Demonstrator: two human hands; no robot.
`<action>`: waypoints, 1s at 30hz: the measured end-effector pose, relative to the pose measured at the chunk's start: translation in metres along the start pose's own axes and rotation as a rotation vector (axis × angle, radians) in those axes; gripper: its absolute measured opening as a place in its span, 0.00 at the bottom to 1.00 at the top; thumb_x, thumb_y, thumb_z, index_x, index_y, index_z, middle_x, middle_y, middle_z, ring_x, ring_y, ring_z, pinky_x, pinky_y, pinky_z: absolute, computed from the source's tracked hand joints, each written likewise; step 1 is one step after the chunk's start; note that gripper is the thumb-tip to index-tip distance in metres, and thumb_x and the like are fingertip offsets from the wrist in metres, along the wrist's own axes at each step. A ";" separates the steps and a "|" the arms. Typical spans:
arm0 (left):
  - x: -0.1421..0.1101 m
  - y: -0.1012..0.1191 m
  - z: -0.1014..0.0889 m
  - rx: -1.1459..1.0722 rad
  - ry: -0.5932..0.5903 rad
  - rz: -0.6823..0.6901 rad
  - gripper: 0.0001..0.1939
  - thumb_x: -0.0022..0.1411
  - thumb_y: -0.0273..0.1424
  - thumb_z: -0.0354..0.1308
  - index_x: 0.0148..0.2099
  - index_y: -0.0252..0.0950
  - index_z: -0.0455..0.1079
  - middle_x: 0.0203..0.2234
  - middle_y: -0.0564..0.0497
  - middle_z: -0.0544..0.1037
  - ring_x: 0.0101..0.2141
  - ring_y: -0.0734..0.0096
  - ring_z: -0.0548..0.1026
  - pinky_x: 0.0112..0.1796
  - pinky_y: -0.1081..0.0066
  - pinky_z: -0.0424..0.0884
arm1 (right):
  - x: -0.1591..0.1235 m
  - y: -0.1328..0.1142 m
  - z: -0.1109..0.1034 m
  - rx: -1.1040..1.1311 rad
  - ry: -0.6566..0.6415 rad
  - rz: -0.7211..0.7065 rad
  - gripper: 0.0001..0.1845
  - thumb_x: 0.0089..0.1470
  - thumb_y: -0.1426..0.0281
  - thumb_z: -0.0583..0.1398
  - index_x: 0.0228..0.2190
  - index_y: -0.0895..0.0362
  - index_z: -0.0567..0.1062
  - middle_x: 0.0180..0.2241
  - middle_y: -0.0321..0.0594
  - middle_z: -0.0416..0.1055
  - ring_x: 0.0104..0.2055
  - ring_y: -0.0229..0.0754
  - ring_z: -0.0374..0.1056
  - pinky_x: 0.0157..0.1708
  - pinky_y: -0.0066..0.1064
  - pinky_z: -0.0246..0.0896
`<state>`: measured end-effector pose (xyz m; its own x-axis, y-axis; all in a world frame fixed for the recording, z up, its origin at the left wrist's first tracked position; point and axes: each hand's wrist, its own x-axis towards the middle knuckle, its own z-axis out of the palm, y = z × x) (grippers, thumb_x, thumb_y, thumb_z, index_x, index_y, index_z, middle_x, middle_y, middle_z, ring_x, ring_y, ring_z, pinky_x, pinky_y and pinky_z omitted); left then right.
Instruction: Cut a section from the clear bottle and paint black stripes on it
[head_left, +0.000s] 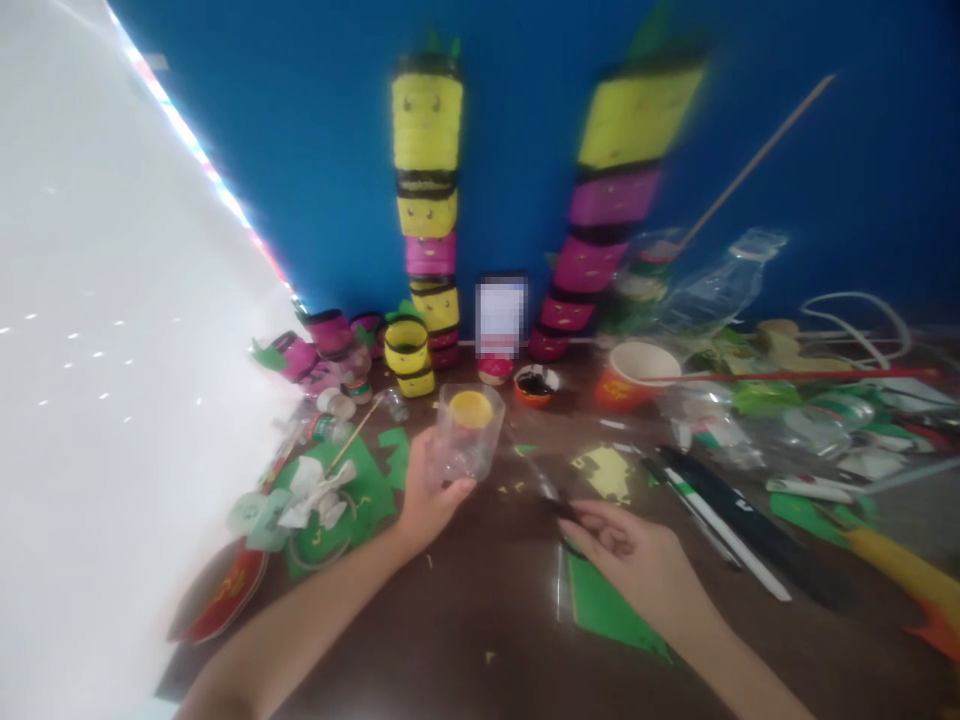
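Observation:
My left hand [435,490] is wrapped round a clear plastic cup-like piece [469,455], perhaps the cut part of a bottle, held above the brown table. A round yellow patch [471,408] shows in or through its upper part; I cannot tell which. To the right, my right hand [619,540] is closed on scissors [551,490] with dark handles, their blurred blades pointing away and to the left. The blades and the plastic piece are apart. Beneath my right hand lies a sheet of green paper [611,610], and a pale yellow scrap [604,472] is beyond it.
Two tall stacks of painted containers, one mostly yellow [427,120] and one mostly magenta [592,265], stand against the blue wall. A paper cup [637,375], black paint cup [536,385] and phone [501,315] stand at the back. Clear bottles [724,280] and markers [727,535] crowd the right.

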<state>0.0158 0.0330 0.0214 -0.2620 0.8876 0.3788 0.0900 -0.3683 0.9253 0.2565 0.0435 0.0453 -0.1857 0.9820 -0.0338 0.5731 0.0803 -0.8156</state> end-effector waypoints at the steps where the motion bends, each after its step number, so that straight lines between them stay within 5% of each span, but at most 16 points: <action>1: 0.000 0.000 0.000 0.004 -0.003 0.002 0.33 0.51 0.46 0.63 0.53 0.38 0.56 0.48 0.40 0.72 0.49 0.56 0.72 0.46 0.58 0.70 | 0.000 0.001 0.000 0.009 -0.001 0.005 0.16 0.43 0.56 0.61 0.30 0.55 0.76 0.22 0.38 0.76 0.21 0.40 0.69 0.24 0.29 0.66; 10: 0.000 0.000 0.001 -0.015 -0.013 -0.003 0.33 0.50 0.45 0.64 0.53 0.37 0.56 0.47 0.40 0.73 0.48 0.56 0.73 0.45 0.59 0.71 | -0.001 0.000 0.003 0.159 -0.116 0.054 0.15 0.47 0.58 0.59 0.33 0.56 0.75 0.24 0.39 0.77 0.24 0.42 0.73 0.27 0.31 0.72; 16: 0.000 -0.001 0.001 -0.027 -0.015 -0.003 0.34 0.51 0.50 0.61 0.53 0.37 0.56 0.46 0.40 0.73 0.47 0.56 0.74 0.43 0.60 0.72 | -0.004 -0.003 0.002 0.083 -0.181 -0.065 0.13 0.50 0.60 0.58 0.30 0.55 0.76 0.24 0.37 0.77 0.27 0.41 0.73 0.29 0.30 0.70; 26: -0.001 0.008 -0.002 0.150 -0.008 0.104 0.31 0.56 0.55 0.50 0.50 0.35 0.63 0.40 0.41 0.74 0.41 0.56 0.74 0.42 0.57 0.70 | -0.003 -0.017 -0.004 0.080 -0.058 -0.173 0.09 0.49 0.63 0.59 0.28 0.54 0.76 0.27 0.38 0.76 0.29 0.40 0.71 0.29 0.29 0.67; 30: -0.007 -0.001 -0.005 0.227 0.013 0.150 0.34 0.54 0.58 0.48 0.48 0.33 0.65 0.39 0.41 0.73 0.42 0.53 0.73 0.44 0.54 0.68 | -0.010 -0.032 -0.024 0.063 -0.101 -0.160 0.12 0.51 0.60 0.58 0.25 0.54 0.75 0.24 0.36 0.75 0.27 0.39 0.70 0.28 0.28 0.64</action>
<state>0.0126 0.0256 0.0174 -0.2418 0.8235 0.5133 0.3417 -0.4228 0.8393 0.2597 0.0352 0.0858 -0.3513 0.9352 0.0443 0.4796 0.2204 -0.8493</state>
